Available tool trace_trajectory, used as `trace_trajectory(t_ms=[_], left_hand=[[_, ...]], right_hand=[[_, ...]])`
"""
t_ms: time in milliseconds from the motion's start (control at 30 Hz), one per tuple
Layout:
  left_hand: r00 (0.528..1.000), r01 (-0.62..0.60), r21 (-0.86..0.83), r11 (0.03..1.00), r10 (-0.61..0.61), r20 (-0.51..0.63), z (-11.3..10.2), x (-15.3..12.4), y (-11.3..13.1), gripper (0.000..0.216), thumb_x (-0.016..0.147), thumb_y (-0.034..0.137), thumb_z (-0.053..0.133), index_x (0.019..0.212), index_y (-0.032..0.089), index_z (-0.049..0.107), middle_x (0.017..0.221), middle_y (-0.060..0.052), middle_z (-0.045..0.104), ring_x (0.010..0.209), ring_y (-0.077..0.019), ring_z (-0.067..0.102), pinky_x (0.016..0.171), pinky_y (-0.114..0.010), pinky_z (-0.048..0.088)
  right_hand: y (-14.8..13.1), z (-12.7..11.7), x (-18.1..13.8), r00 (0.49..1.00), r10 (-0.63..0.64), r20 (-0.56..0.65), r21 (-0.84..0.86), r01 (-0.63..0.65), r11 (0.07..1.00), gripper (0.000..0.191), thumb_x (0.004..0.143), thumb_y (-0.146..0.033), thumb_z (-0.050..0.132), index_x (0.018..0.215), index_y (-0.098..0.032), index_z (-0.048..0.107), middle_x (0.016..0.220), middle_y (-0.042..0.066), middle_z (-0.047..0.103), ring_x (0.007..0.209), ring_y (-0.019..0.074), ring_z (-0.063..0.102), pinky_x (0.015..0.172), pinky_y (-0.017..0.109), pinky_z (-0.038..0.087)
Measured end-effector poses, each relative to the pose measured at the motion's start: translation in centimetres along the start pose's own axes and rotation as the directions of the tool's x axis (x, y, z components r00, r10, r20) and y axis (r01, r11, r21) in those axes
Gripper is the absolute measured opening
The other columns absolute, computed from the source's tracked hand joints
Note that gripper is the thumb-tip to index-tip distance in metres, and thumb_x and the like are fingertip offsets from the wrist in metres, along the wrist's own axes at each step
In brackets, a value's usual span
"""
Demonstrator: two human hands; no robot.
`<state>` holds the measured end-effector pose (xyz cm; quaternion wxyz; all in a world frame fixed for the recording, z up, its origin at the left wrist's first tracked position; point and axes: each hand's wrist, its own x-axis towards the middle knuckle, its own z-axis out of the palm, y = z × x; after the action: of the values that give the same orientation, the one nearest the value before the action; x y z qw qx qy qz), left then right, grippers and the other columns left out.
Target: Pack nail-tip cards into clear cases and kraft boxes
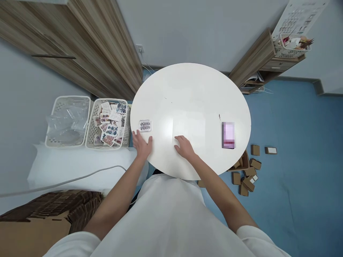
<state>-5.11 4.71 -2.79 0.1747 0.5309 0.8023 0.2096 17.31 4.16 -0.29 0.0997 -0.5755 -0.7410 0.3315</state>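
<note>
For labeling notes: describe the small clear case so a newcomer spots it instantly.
Find the oval white table. Near its left edge, by the left hand, lies the small clear case with two rows of pieces. Unlike the packs heaped in the nearer basket, it lies by itself.

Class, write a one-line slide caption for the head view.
At a white table, left hand near a small clear case, right hand nearer the middle, a purple object further right.

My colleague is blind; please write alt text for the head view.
A person's left hand is near a small clear rectangular case of dark pieces on a rounded white table; the right hand is nearer the middle. A pixelated pink rectangular item lies right; two white perforated baskets stand left.
</note>
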Motion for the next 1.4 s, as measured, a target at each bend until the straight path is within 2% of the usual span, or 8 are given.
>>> trace_trajectory(t_ms=[133,400,567,667,833,1000,1133,1400], left_hand=[[0.995,0.082,-0.147,0.986,-0.089,-0.040,-1.1,3.3,-1.5,0.073,0.079,0.043,0.048,0.136,0.010,0.018,0.138,-0.020,0.024,0.131,-0.0291,0.017,0.106,-0.046,0.016],[0.984,0.160,-0.241,0.957,-0.137,0.110,-0.8,5.9,-2.2,0.062,0.079,0.041,0.049,0.132,0.012,0.031,0.127,-0.017,0.039,0.114,-0.0250,0.044,0.097,-0.037,0.034],[0.961,0.207,-0.209,0.956,-0.159,0.225,-1.0,6.5,-2.3,0.047,0.080,0.034,0.047,0.122,0.012,0.044,0.115,-0.014,0.048,0.098,-0.0210,0.052,0.090,-0.034,0.039],[0.961,0.184,-0.214,0.959,-0.130,0.246,-1.0,6.6,-2.5,0.040,0.079,0.029,0.047,0.116,0.012,0.050,0.112,-0.013,0.050,0.092,-0.0185,0.053,0.088,-0.033,0.039],[0.957,0.210,-0.266,0.941,-0.141,0.255,-0.8,6.4,-2.5,0.042,0.078,0.027,0.049,0.118,0.013,0.050,0.114,-0.011,0.049,0.092,-0.0172,0.053,0.089,-0.031,0.038],[0.956,0.139,-0.371,0.918,-0.027,0.292,-0.6,4.5,-1.0,0.042,0.080,0.026,0.046,0.120,0.015,0.049,0.114,-0.009,0.048,0.095,-0.0163,0.052,0.090,-0.030,0.040],[0.925,0.102,-0.473,0.875,0.092,0.369,0.2,0.7,1.4,0.041,0.080,0.026,0.046,0.120,0.016,0.050,0.110,-0.008,0.049,0.099,-0.0162,0.051,0.089,-0.028,0.042],[0.751,0.073,-0.538,0.840,0.309,0.584,3.2,-7.9,5.0,0.039,0.081,0.025,0.045,0.120,0.019,0.052,0.104,-0.006,0.051,0.093,-0.0147,0.054,0.083,-0.028,0.044]], right_hand=[[-3.1,1.3,4.5,0.995,0.036,0.096,0.159,-0.051,0.986,0.053,0.078,-0.022,0.050,0.128,-0.021,0.034,0.123,0.008,0.046,0.097,0.0174,0.053,0.084,0.033,0.044],[-5.3,3.9,9.4,0.981,0.140,0.135,0.370,-0.181,0.911,0.064,0.072,-0.019,0.055,0.131,-0.021,0.031,0.123,0.010,0.046,0.095,0.0173,0.054,0.085,0.034,0.045],[-6.0,6.4,11.2,0.967,0.194,0.167,0.586,-0.256,0.769,0.067,0.068,-0.017,0.060,0.129,-0.022,0.033,0.124,0.010,0.045,0.101,0.0180,0.052,0.087,0.036,0.046],[-6.6,7.6,11.8,0.972,0.175,0.158,0.646,-0.235,0.726,0.063,0.065,-0.015,0.059,0.124,-0.022,0.038,0.123,0.009,0.046,0.101,0.0181,0.051,0.085,0.037,0.046],[-7.1,7.4,11.5,0.991,0.080,0.107,0.633,-0.130,0.763,0.044,0.063,-0.011,0.055,0.107,-0.019,0.051,0.106,0.005,0.053,0.090,0.0165,0.052,0.082,0.037,0.048],[-5.7,5.8,8.5,0.989,0.144,0.029,0.615,-0.131,0.777,0.047,0.065,-0.013,0.052,0.112,-0.018,0.048,0.109,0.006,0.050,0.091,0.0161,0.053,0.085,0.036,0.046],[-2.8,4.4,3.1,0.967,0.249,-0.048,0.606,-0.170,0.777,0.057,0.069,-0.016,0.050,0.124,-0.020,0.038,0.118,0.009,0.044,0.101,0.0172,0.052,0.091,0.037,0.044],[4.3,2.4,-8.5,0.946,0.313,-0.083,0.549,-0.218,0.807,0.055,0.072,-0.011,0.043,0.125,-0.022,0.039,0.120,0.008,0.045,0.103,0.0165,0.054,0.092,0.037,0.044]])
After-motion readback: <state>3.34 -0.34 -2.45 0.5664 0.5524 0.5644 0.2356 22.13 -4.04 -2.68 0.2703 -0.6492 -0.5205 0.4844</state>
